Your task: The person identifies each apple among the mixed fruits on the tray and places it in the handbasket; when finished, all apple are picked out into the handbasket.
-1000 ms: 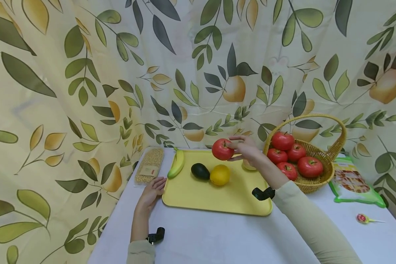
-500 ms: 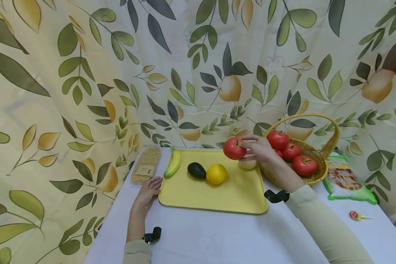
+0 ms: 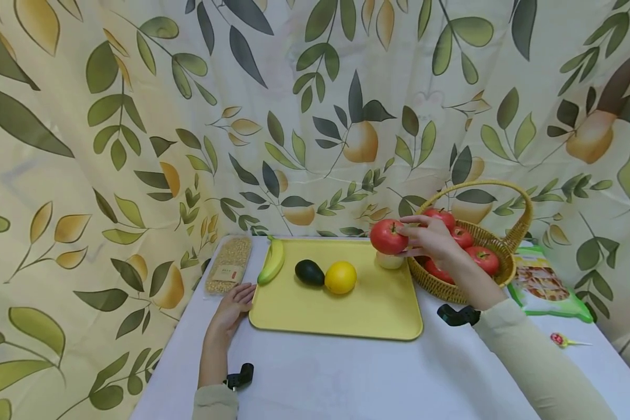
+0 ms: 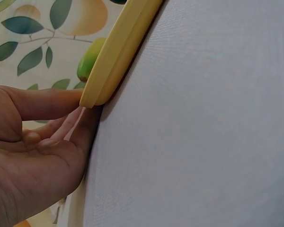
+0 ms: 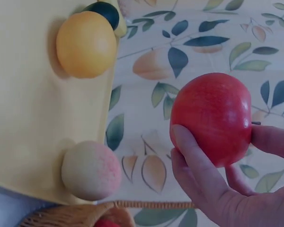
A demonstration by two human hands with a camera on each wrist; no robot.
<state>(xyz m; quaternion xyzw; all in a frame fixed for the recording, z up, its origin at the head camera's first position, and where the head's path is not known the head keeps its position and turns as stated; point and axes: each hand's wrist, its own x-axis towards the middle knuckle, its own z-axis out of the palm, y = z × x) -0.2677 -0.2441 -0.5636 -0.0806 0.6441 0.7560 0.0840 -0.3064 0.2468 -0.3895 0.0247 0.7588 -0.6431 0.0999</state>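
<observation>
My right hand (image 3: 430, 236) grips a red apple (image 3: 388, 236) with thumb and fingers, holding it up above the back right of the yellow tray (image 3: 367, 315). In the right wrist view, the apple (image 5: 211, 119) shows a short dark stem, with fingers around its lower side. Below it on the tray sits a pale peach (image 3: 390, 261), partly covered by the apple in the head view. An orange (image 3: 340, 277), a dark avocado (image 3: 309, 273) and a banana (image 3: 272, 262) lie farther left. My left hand (image 3: 233, 308) rests at the tray's left edge, straight fingers touching the rim (image 4: 100, 90).
Beside the tray's right end stands a wicker basket (image 3: 509, 271) with a tall handle, holding several red apples (image 3: 481, 260). Behind my right forearm lies a green-edged snack bag (image 3: 548, 286), with a lollipop (image 3: 559, 340) nearer. A packet of grains (image 3: 230, 263) lies left of the tray.
My right hand has carried the apple rightward, from above the tray's back middle to above the peach next to the basket. The left hand stays at the tray's edge. The head view has shifted slightly.
</observation>
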